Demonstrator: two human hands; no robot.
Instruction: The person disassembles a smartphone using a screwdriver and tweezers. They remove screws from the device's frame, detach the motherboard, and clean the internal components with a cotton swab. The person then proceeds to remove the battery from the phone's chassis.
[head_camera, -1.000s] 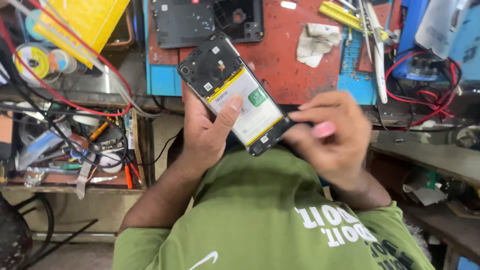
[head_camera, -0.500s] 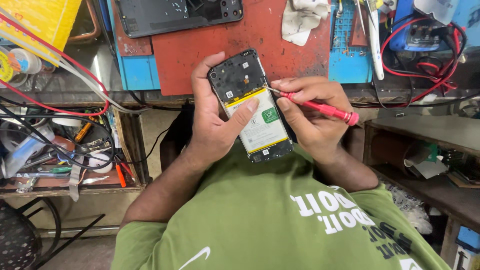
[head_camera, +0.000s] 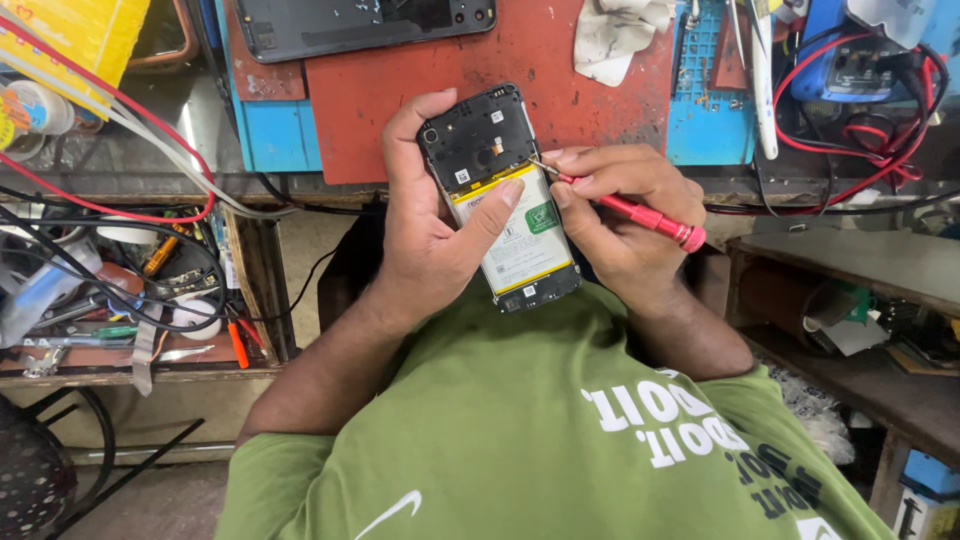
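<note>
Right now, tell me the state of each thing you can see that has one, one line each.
Phone: back cover off, battery exposed, held in the air.
Left hand: gripping the phone, thumb on the battery.
Right hand: holding the red screwdriver.
Red screwdriver: tip at the phone's right edge.
Back cover: lying flat on the bench mat.
White cloth: crumpled.

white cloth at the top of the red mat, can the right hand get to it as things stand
Probably yes, but not freely: the right hand holds a red screwdriver at the phone. The mat toward the cloth looks bare.
</note>
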